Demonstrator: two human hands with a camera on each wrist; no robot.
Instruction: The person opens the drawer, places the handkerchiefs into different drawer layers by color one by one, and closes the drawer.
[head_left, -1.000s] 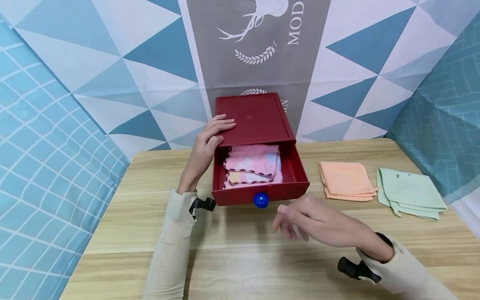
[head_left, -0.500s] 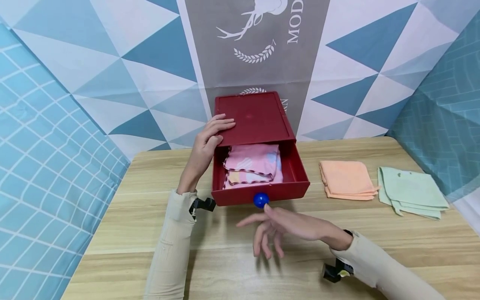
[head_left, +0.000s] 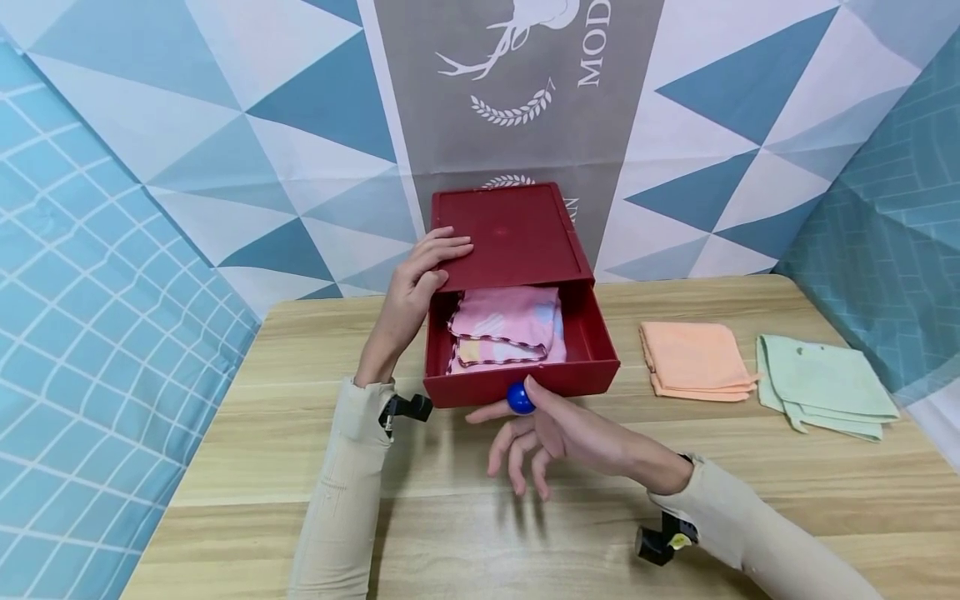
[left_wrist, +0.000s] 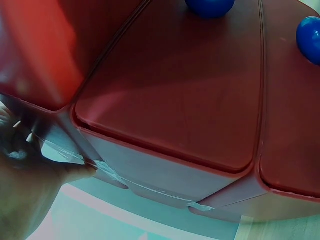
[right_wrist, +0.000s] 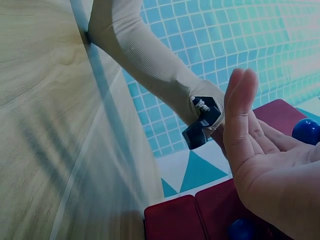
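In the head view a dark red drawer unit [head_left: 510, 237] stands against the back wall. Its top drawer [head_left: 592, 329] is pulled out, with folded pink patterned cloths [head_left: 506, 317] inside. My left hand [head_left: 408, 287] rests over the top's left edge, its fingers flat on the lid. At the drawer's front my right hand [head_left: 573, 429] has its thumb on the right of the blue knob [head_left: 519, 398] and its forefinger along the underside. The other right fingers hang loosely apart. The right wrist view shows these fingers [right_wrist: 240, 115] extended beneath the knob, the thumb hidden.
A folded orange cloth [head_left: 697, 358] and a folded green cloth [head_left: 825, 383] lie on the wooden table [head_left: 465, 533], right of the unit. Lower red drawers [left_wrist: 170, 90] with blue knobs show in the left wrist view. Patterned sheeting [head_left: 300, 142] rises behind.
My right hand has moved left to the blue knob, its thumb and forefinger now on either side of it. My left hand stays on the unit's top.
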